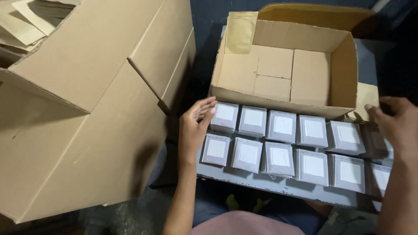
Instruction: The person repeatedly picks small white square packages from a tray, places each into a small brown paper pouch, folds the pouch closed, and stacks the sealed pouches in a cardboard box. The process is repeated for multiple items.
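Two rows of small grey packets [278,143] with white labels on grey tabletop [278,188], just near of open cardboard box [348,65]. Left hand [194,128] at left row end, fingers [204,109] loosely curled, touching far-left packet [225,116], gripping nothing. Right hand [398,124] spread at right end. Packets look light, flat, slightly slippery; pinch at edges.

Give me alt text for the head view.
Two rows of small grey packets lie on a grey board, with the left hand and right hand open at either end. An empty open carton sits behind them.
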